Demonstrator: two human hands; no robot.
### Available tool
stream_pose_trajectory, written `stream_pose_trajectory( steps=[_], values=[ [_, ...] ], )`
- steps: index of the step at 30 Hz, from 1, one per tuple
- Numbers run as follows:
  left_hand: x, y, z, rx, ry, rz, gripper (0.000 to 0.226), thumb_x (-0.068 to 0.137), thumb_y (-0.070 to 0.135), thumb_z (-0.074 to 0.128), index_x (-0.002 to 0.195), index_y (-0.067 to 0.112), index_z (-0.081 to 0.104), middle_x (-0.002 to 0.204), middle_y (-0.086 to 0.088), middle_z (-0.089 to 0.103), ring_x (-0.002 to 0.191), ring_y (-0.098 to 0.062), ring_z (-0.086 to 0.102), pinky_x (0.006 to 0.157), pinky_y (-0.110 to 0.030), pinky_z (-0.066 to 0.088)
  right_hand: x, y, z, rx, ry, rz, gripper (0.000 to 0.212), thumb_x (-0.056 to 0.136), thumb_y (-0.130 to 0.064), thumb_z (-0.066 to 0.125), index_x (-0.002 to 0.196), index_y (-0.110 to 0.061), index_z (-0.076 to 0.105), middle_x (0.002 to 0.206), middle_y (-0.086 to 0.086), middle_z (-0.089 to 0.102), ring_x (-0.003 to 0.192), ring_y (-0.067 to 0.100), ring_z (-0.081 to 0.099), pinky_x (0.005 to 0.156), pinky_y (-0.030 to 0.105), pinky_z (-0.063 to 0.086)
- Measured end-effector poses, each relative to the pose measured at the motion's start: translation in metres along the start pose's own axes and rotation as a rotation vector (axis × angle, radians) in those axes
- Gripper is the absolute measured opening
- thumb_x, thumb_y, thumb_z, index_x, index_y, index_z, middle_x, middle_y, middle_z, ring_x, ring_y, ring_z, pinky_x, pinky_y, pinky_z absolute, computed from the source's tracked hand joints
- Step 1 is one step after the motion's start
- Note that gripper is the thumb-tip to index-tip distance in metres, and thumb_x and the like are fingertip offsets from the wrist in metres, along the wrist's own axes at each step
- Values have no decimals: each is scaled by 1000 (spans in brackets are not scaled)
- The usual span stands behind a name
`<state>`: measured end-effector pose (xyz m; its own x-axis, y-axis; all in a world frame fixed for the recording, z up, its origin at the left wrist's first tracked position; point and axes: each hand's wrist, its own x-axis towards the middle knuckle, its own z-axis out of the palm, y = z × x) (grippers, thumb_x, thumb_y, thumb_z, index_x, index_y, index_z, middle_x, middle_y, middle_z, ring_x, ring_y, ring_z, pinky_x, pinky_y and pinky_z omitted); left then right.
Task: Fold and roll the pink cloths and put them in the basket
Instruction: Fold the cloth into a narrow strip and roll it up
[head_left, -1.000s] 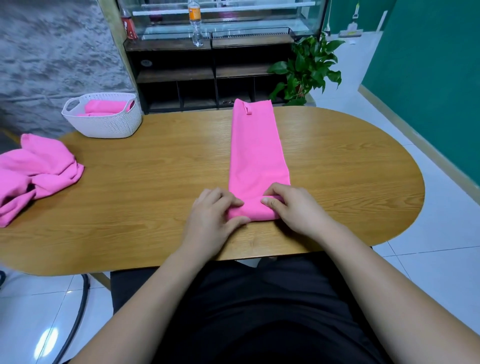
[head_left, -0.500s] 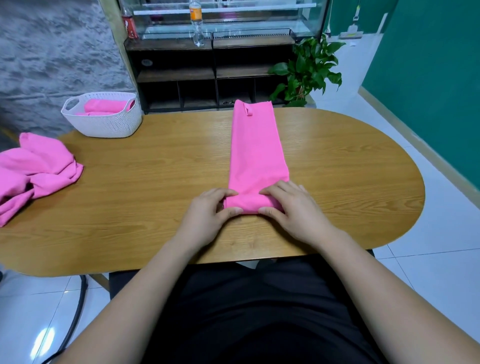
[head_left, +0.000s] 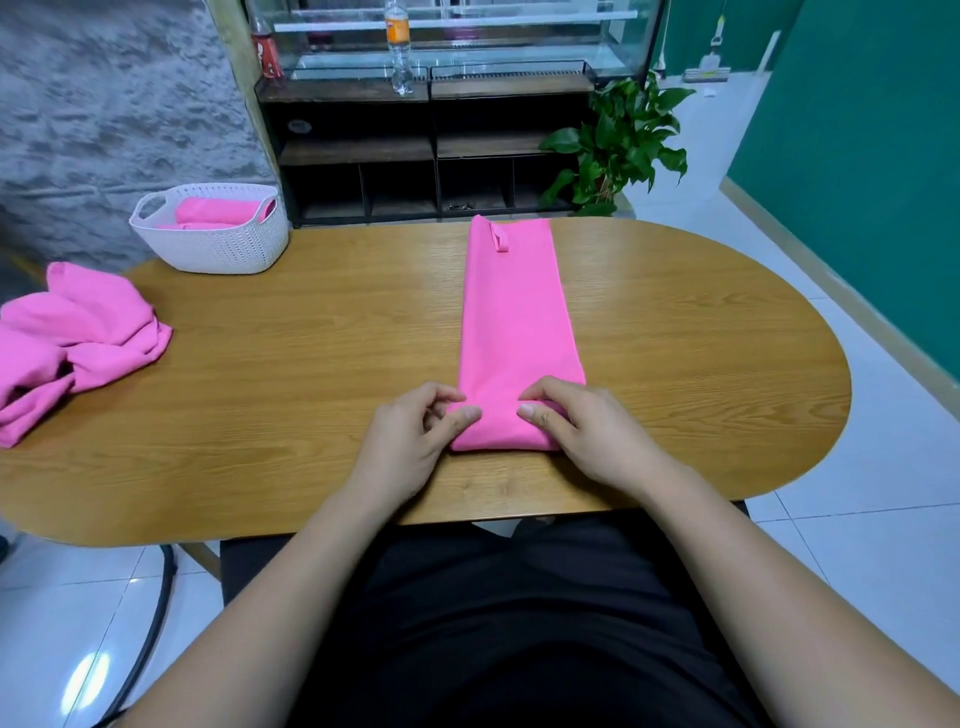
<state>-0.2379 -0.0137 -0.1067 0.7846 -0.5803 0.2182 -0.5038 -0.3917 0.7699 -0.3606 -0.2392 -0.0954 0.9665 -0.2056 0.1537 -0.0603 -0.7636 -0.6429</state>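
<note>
A pink cloth, folded into a long narrow strip, lies down the middle of the wooden table, a small loop at its far end. Its near end is turned over into a short roll. My left hand pinches the roll's left end with curled fingers and thumb. My right hand grips the right end the same way. A white woven basket at the far left of the table holds rolled pink cloths. A heap of loose pink cloths lies on the table's left edge.
Behind the table stand a dark shelf unit with bottles on top and a potted green plant. A green wall runs along the right, with white tiled floor below. My lap in black fabric is under the near table edge.
The near end of the strip has been rolled further away from me, so the roll is a little thicker. Both hands moved forward slightly with it.
</note>
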Motion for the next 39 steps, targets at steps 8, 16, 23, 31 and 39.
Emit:
stream_pose_trajectory(
  steps=[8,16,23,31,39],
  values=[
    [-2,-4,6,111,7,232,54,78,40,91,127,28,71,124,14,60,121,-11,58,105,-34,47,6,6,13,-97,197,54,17,103,-44,59,113,-32,65,107,-8,56,104,15,57,96,43,43],
    [14,-4,15,90,28,77,39,95,51,71,126,28,71,107,12,69,94,-7,61,88,-32,50,1,-2,12,-339,200,-153,25,106,-46,55,123,-29,64,112,-8,59,108,22,55,88,39,37],
    [17,-2,16,73,14,20,36,102,56,57,104,26,77,99,12,76,92,-6,67,86,-36,51,3,-2,3,-240,84,-108,37,101,-59,57,120,-28,65,111,-9,70,109,18,62,95,41,42],
    [3,-6,8,99,-33,251,61,79,53,87,131,28,70,124,15,62,116,-4,59,100,-22,45,7,2,4,-51,80,-37,22,102,-49,61,111,-29,67,102,-11,74,97,17,67,87,43,52],
    [15,-12,11,130,-60,185,57,87,69,68,126,29,73,104,17,67,96,-1,54,87,-18,42,7,-2,8,-226,286,-166,21,105,-42,60,117,-28,69,108,-8,56,105,18,56,88,42,40]
  ],
)
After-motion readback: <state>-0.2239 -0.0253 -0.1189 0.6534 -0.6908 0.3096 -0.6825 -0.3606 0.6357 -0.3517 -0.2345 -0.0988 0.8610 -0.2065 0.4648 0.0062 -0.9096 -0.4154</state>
